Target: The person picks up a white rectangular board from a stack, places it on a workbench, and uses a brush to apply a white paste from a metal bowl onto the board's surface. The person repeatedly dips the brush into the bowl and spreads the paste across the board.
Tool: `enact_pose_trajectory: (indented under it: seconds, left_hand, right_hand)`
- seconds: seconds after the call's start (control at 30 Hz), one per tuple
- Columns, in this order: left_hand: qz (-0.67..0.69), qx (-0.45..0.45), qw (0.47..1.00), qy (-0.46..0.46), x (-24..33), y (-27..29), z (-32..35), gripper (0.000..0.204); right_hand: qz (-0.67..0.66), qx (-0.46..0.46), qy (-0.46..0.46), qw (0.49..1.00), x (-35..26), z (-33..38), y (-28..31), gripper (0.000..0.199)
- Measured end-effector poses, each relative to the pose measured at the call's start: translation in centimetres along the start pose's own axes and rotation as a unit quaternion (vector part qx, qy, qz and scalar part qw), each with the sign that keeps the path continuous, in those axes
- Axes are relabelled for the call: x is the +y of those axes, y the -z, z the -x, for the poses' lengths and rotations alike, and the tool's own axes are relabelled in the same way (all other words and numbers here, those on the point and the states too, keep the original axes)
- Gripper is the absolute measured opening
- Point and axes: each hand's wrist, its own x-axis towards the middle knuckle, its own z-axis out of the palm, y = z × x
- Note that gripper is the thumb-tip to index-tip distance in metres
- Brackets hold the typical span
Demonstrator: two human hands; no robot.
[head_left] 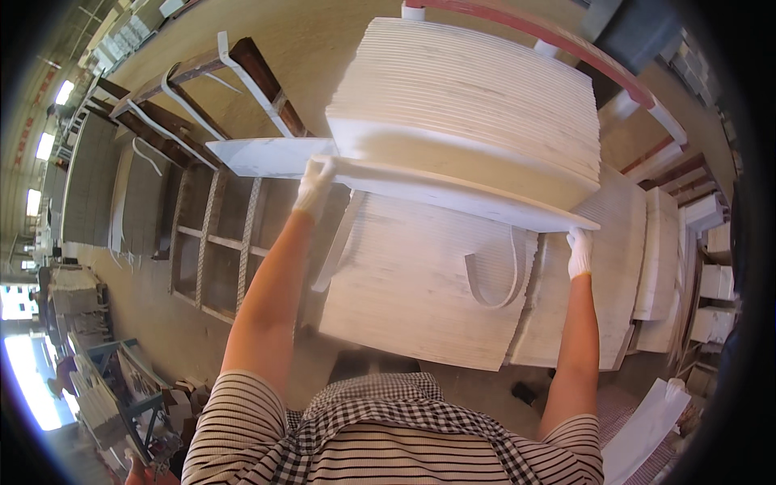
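Both of my hands wear white gloves and grip a long white slab (461,194) that looks like stone tile. My left hand (315,182) is closed around its left end. My right hand (579,252) holds the right end, with fingers at the lower edge. The slab lies tilted along the front of an upper stack of white slabs (469,77). Beneath it spreads a lower, wider stack of slabs (412,283). A curved pale strip (475,283) rests on that lower stack. Another white panel (271,156) sticks out to the left, beyond my left hand.
On the left stands a brown frame rack (212,226) with pale straps over its bars. A red bar (550,34) with white padding runs behind the upper stack. More slab stacks (659,259) stand at the right. A white panel (647,432) leans at the lower right.
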Motion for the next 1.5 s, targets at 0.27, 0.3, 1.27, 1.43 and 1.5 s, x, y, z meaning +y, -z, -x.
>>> enact_pose_trajectory:
  seconds: [0.27, 0.3, 1.27, 1.43, 1.5]
  left_hand:
    - [-0.11, -0.008, 0.988, -0.108, -1.5, 0.5, -1.2, 0.05]
    - [-0.1, -0.01, 0.989, -0.111, -1.5, 0.6, -1.6, 0.05]
    - [-0.043, -0.048, 0.993, -0.098, -4.4, 0.8, -3.6, 0.052]
    - [-0.043, -0.055, 0.997, 0.025, -3.5, 3.3, 0.2, 0.05]
    - [-0.064, -0.041, 0.995, 0.07, -3.3, 4.1, 1.3, 0.052]
  right_hand:
    - [0.034, -0.02, 0.001, 0.999, 0.4, -0.9, 0.6, 0.038]
    - [0.03, -0.019, 0.014, 0.999, 0.5, -1.0, 0.4, 0.038]
    - [0.291, -0.033, 0.057, 0.955, 0.4, -2.4, -1.7, 0.03]
    - [0.165, -0.112, -0.075, 0.977, -1.5, 1.8, 0.4, 0.041]
    - [0.097, -0.13, -0.098, 0.982, -2.0, 5.0, 0.6, 0.048]
